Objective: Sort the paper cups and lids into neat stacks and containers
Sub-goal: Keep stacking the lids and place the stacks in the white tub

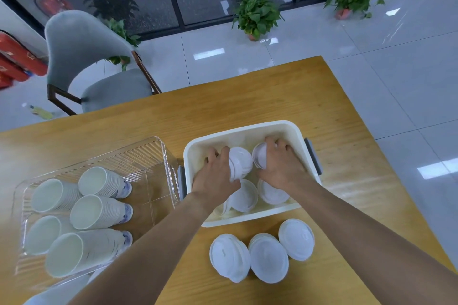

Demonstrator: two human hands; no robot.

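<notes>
Left hand: left hand [218, 176] down inside the white rectangular plastic tub [301, 131], fingers curled round a short stack of white round plastic lids [240, 162] tipped up on edge.
Right hand: right hand [280, 163] in the same tub, just beside the left, fingers wrapped over a second on-edge lid stack [259, 158]; thumb hidden.
Lids in tub: more white lids lying flat [245, 195] on the tub floor under both wrists, some overlapping; exact count not readable.
Lids outside: three low piles of white lids [266, 259] on the wooden tabletop [272, 96], near the front wall of the tub, touching or nearly touching one another.
Cups: nested rows of white paper cups with blue print [99, 212] lying on their sides in the clear ribbed plastic tray [158, 146], left of the tub and just beside it.
Progress: cups look sorted; lids seemingly only partly gathered.
Handling: lids probably very light, thin and springy, smooth enough to slide off each other; likely to fan out if squeezed loosely.
Where to hold: best taken across the rims, fingers on one side and thumb on the other, pressing the stack together along its axis rather than gripping the flat faces.
Risk: an on-edge stack may roll or spill apart when released.
Surroundings: grey upholstered chair [81, 57] beyond the tabletop; potted green plants [256, 16] on the tiled floor.
</notes>
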